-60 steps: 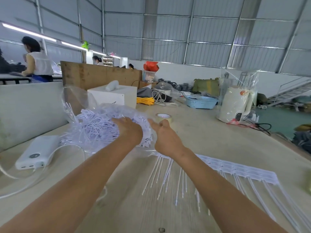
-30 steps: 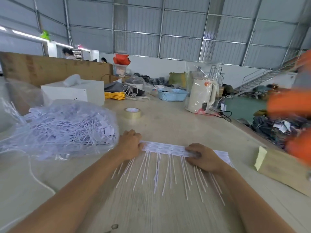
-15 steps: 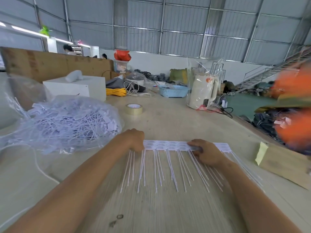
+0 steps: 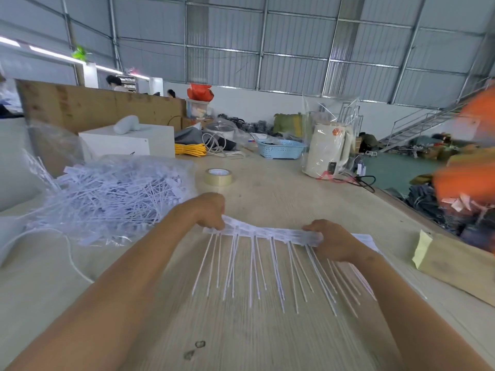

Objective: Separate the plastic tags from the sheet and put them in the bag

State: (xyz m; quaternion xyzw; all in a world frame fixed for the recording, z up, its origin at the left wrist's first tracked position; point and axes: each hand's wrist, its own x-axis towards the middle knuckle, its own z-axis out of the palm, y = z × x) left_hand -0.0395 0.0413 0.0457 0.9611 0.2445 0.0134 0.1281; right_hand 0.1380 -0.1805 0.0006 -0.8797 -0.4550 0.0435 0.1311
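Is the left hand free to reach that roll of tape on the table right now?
Probably not at once: the left hand is gripping the sheet of tags. The roll of tape lies just beyond it with bare table between, so letting go would suffice.

No legible text found anywhere. Orange mark on the white kettle (image 4: 328, 153) too blurred to read. Small dark logo on the white box (image 4: 128, 141) not decipherable. Print inside the tape roll (image 4: 218, 177) core too small to make out.
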